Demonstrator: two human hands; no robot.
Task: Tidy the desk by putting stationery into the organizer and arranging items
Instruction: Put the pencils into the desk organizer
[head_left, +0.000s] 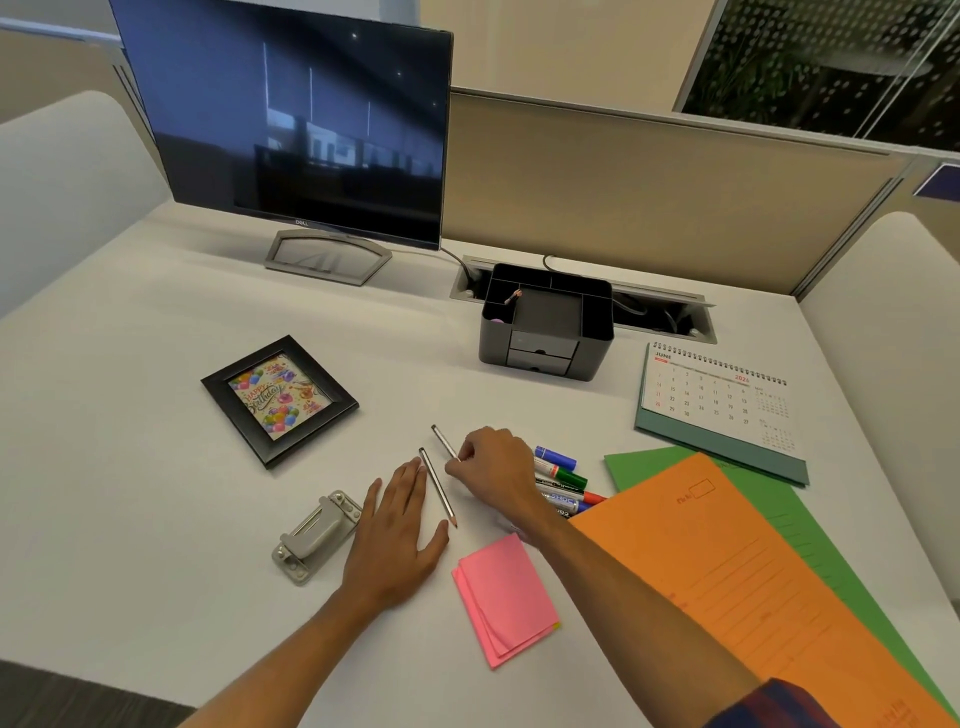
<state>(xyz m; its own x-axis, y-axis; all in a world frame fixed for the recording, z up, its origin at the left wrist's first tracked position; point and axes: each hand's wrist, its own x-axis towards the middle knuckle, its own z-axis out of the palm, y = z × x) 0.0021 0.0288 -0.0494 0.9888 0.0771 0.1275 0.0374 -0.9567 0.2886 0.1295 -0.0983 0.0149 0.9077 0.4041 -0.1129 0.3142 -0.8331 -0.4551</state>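
A black desk organizer (545, 325) stands at the back of the white desk, with small items in its left compartments. My right hand (493, 470) pinches one grey pencil (444, 440) at its lower end, its other end pointing up and left. A second grey pencil (438, 487) lies flat on the desk just left of it. My left hand (400, 535) rests flat and open beside that pencil, fingertips touching its upper end. Several coloured markers (561, 480) lie in a heap right behind my right hand, partly hidden by it.
A pink sticky-note pad (506, 597) lies near the front. A grey hole punch (317, 535) sits left of my left hand. Orange (753, 587) and green folders (649, 465) cover the right side. A desk calendar (722, 405), a black photo frame (278, 397) and a monitor (296, 119) stand further back.
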